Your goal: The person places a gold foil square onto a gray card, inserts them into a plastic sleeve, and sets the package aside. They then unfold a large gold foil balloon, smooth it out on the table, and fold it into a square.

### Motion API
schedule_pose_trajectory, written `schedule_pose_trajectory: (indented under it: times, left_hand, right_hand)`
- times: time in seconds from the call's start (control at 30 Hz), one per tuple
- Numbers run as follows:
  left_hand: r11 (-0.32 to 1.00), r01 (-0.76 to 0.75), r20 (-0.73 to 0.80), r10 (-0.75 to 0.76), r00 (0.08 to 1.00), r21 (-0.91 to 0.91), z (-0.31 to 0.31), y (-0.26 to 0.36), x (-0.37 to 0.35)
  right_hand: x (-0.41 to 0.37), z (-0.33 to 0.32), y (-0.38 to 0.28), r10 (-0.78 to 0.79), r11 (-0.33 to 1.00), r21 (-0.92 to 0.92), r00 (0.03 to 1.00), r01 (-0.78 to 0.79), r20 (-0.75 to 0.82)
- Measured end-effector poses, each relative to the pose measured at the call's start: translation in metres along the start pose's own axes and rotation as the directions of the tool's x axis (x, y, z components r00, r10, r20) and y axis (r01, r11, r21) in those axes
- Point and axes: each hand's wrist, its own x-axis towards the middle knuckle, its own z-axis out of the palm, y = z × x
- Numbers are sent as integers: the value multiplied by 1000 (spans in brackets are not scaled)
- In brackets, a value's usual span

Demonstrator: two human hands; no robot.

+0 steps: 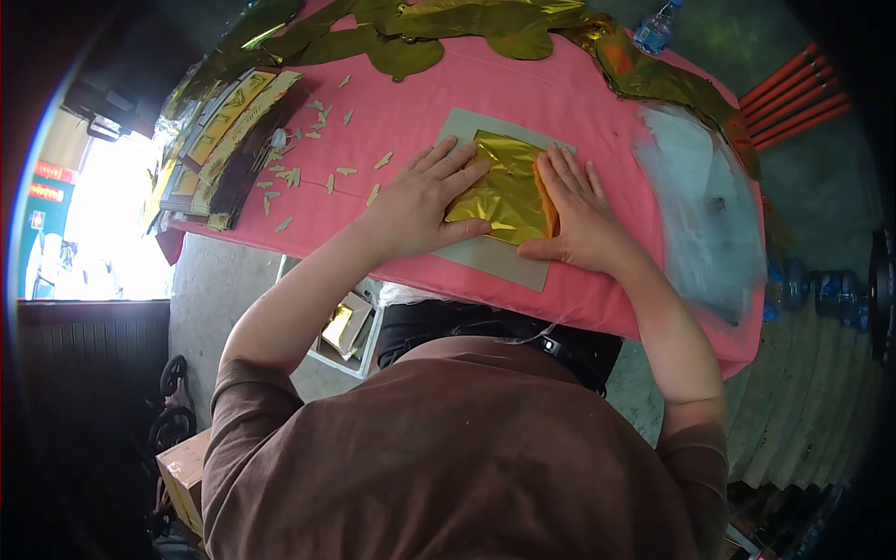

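Note:
A shiny gold foil packet [509, 191] lies on a grey board [509, 264] near the front edge of the pink-covered table. My left hand [429, 201] rests flat over the packet's left side, fingers stretched and spread. On the opposite side my right hand [581, 213] presses along the right edge, its fingers straight and the thumb reaching inward. An orange strip [547, 193] shows beside the right fingers. Both palms face down, and neither hand is wrapped around anything. What lies beneath the fingers is hidden.
Small pale pieces [329, 184] are scattered left of the board, near a stack of printed packets [233, 131]. Clear plastic bags [700, 205] lie at right. Gold foil balloons [401, 54] line the far edge, with a water bottle [655, 28]. A white bin [347, 338] stands below.

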Motion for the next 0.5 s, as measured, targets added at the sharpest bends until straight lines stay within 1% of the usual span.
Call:
schedule_pose_trajectory:
  times: [0.03,0.07,0.1,0.13,0.17,0.2,0.23,0.3,0.33,0.4,0.43,0.5]
  left_hand:
    - [1000,7,4,-7,1000,0,0,1,0]
    - [1000,5,5,-5,1000,1,0,1,0]
    - [1000,6,2,-6,1000,7,0,2,0]
    - [1000,6,-1,-6,1000,12,1,3,1]
    - [1000,-1,1,1,1000,12,2,5,2]
    - [1000,3,-2,-3,1000,26,4,7,3]
    - [999,7,-6,-7,1000,39,6,10,5]
    - [999,4,-5,-4,1000,34,10,17,9]
    - [999,10,-5,-10,1000,33,11,20,11]
    - [1000,11,-3,-10,1000,20,12,27,16]
    - [1000,17,-1,-17,1000,10,13,30,18]
    - [1000,6,-13,-6,1000,7,19,34,21]
  right_hand:
    - [0,1,6,2,1000,1,1000,-2,-2]
    - [1,3,14,-36,985,165,996,50,-86]
    - [3,4,20,-58,941,318,983,113,-177]
    - [3,4,24,-55,942,318,982,111,-180]
    - [3,3,27,72,779,622,973,83,-220]
    - [2,2,30,207,521,850,954,79,-215]
    - [1,-2,34,216,523,849,952,75,-218]
    - [-1,-10,40,364,568,818,864,90,-348]
    - [-3,-10,44,370,570,817,861,86,-349]
    - [-7,-8,50,348,653,756,863,58,-367]
    - [-9,-7,51,355,653,756,861,50,-364]
    - [-13,-4,49,225,821,567,873,69,-433]
